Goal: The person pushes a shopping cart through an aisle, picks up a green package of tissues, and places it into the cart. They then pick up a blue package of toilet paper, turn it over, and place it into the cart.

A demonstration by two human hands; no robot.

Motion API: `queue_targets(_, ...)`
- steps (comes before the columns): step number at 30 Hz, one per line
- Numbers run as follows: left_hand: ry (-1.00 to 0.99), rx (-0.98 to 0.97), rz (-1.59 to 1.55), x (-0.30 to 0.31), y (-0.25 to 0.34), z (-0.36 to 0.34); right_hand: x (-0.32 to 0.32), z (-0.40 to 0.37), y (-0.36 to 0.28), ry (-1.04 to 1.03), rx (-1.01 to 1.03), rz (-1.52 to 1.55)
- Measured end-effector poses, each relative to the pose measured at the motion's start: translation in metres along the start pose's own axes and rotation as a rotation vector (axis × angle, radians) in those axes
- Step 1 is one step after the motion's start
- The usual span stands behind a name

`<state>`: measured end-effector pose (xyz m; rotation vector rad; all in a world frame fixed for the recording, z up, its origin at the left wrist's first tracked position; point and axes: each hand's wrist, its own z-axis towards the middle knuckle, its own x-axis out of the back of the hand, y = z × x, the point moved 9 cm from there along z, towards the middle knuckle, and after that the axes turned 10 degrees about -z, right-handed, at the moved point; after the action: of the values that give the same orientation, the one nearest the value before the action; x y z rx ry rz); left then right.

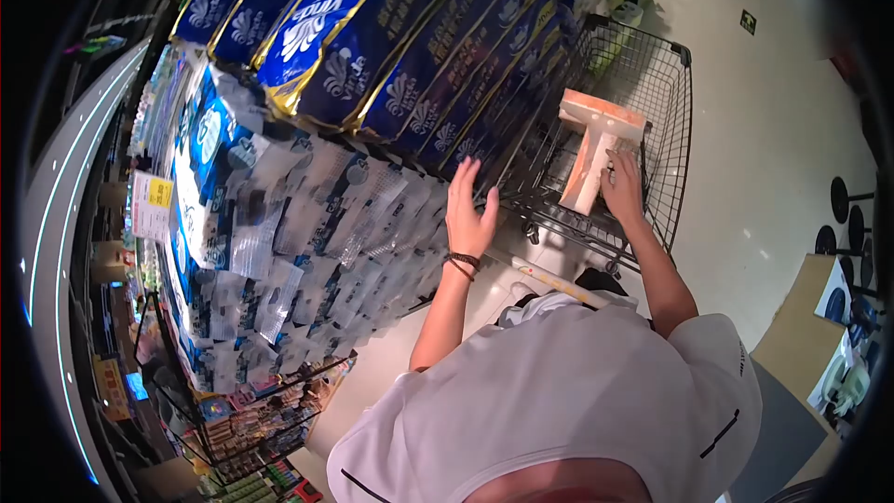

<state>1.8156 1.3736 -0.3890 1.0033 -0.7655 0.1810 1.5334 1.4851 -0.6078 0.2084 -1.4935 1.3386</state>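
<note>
My left hand (pixel 471 214), with a dark beaded bracelet at the wrist, is raised with fingers apart. It holds nothing, and it is close to the stacked blue Vinda tissue packs (pixel 335 74). Inside the wire shopping cart (pixel 684 112) lie orange-and-white boxes or packs (pixel 603 112), forming a T shape. My right hand (pixel 624 188) reaches over the cart with its fingers extended against the side of the long pack (pixel 589 177). Its fingertips seem to touch that pack, but they are not wrapped around it.
White-and-blue plastic-wrapped packs (pixel 307 224) are piled beneath the blue ones. A price tag (pixel 152 205) hangs at their left. The cart's handle (pixel 559 281) is in front of my body. Pale tiled floor (pixel 745 102) stretches to the right, with a counter (pixel 792 326) at lower right.
</note>
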Motion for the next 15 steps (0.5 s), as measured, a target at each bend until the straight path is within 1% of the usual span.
queue_targets(1, -0.078, 0.062, 0.104, -0.022, -0.03, -0.032, 0.001, -0.022, 0.04, -0.02, -0.079, -0.095)
queue_targets(2, -0.134, 0.156, 0.123, -0.039, -0.064, -0.066, 0.005, -0.046, 0.069, -0.067, -0.136, -0.152)
queue_targets(3, -0.181, 0.084, 0.299, -0.052, -0.085, -0.094, 0.01, -0.071, 0.093, -0.116, -0.192, -0.209)
queue_targets(4, -0.208, -0.034, 0.313, -0.061, -0.084, -0.108, 0.012, -0.091, 0.112, -0.17, -0.243, -0.264)
queue_targets(5, -0.095, -0.099, 0.292, -0.061, -0.07, -0.113, 0.009, -0.102, 0.119, -0.306, -0.278, -0.262)
queue_targets(7, -0.053, -0.078, 0.272, -0.07, -0.065, -0.114, 0.01, -0.102, 0.116, -0.577, -0.322, -0.244)
queue_targets(8, -0.055, -0.135, 0.308, -0.074, -0.057, -0.114, 0.012, -0.098, 0.122, -0.462, -0.284, -0.297)
queue_targets(11, -0.096, -0.152, 0.333, -0.091, -0.045, -0.11, 0.004, -0.09, 0.171, -0.374, -0.389, -0.227)
queue_targets(12, -0.109, -0.163, 0.337, -0.097, -0.042, -0.108, 0.014, -0.082, 0.168, -0.36, -0.37, -0.15)
queue_targets(15, -0.119, -0.133, 0.349, -0.114, -0.037, -0.103, 0.023, -0.07, 0.178, -0.388, -0.356, -0.156)
